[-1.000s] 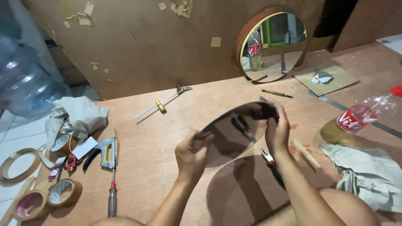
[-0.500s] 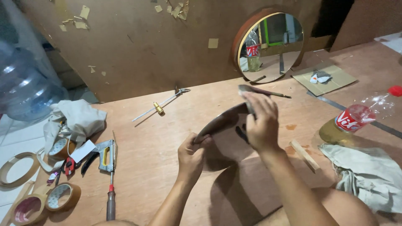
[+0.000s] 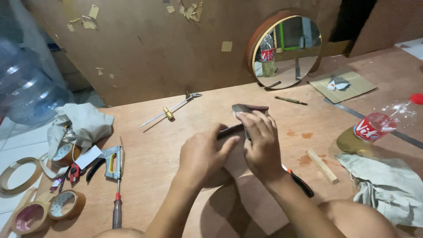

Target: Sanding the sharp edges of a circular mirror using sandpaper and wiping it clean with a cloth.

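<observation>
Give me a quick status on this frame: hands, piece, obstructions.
Left hand and right hand both grip the round mirror piece, tilted near edge-on over the table. Pliers lie just beside the right wrist.

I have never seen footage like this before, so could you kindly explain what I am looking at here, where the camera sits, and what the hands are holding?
The camera is worn on a person's head and looks down at their own two bare hands; there is no machine. They sit at a brown wooden board that serves as the work surface. The left hand and the right hand together grip a thin round mirror pane, now tilted nearly edge-on. The right fingers also press a small grey pad against its rim. Around them lie a staple gun, a screwdriver, tape rolls, red-handled pliers, a small wood block, cloths and a plastic bottle. A framed round mirror leans against the back panel.
</observation>
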